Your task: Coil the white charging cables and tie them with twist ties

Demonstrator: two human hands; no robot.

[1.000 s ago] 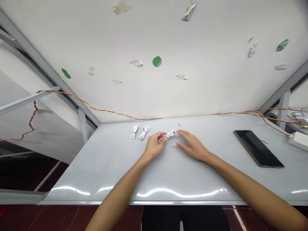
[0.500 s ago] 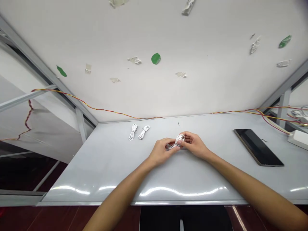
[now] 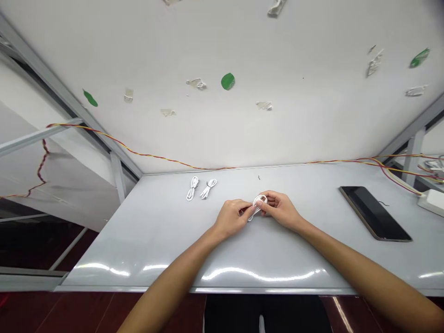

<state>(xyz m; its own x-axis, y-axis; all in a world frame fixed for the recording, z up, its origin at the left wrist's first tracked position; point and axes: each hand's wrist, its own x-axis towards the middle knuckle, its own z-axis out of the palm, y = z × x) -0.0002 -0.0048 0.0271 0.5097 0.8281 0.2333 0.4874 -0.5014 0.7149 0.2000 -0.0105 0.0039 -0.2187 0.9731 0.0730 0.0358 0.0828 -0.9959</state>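
Observation:
A coiled white cable [image 3: 261, 199] is held between my two hands, just above the grey table [image 3: 166, 231]. My right hand [image 3: 279, 208] grips the coil's right side, thumb across the loops. On the lower left part, my left hand [image 3: 234, 216] pinches the cable between thumb and fingers. To the left lie two more bundled white cables, one [image 3: 192, 188] beside the other [image 3: 208, 189], each bound around its middle with a dark tie. A small dark twist tie [image 3: 258, 177] rests on the table beyond my hands.
At the right lies a black phone or tablet [image 3: 374, 212], with a thin dark tie [image 3: 384, 203] by its edge. A white box [image 3: 432, 202] sits at the far right. Twisted red and yellow wires [image 3: 156, 156] run along the white back wall [image 3: 222, 129].
My left thumb and fingers have shifted on the cable, and the coil has turned, its lower end now showing below the left fingertips. The view has moved slightly.

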